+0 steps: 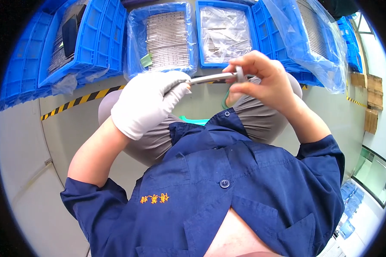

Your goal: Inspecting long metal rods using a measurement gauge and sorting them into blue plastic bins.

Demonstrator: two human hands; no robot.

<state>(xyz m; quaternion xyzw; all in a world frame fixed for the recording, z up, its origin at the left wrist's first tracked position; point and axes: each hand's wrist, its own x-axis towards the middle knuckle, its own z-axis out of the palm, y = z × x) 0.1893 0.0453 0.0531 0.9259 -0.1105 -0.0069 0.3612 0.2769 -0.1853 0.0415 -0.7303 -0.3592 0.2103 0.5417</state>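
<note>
We pinch a thin metal strip (212, 78) above the lap: gloved left hand (148, 103) clamps one end, bare right hand (261, 81) pinches the other. Beyond it, blue crates (116, 38) sit stacked with strips; how many are finished we cannot tell.

Clear plastic bags (167, 38) wrap stacked grey strips inside blue crates (94, 38) lined up on the floor beyond a yellow-and-black hazard stripe (79, 100); brown cardboard boxes (373, 96) stand at right.

Blue crates (99, 40), white glove (148, 100)
</note>
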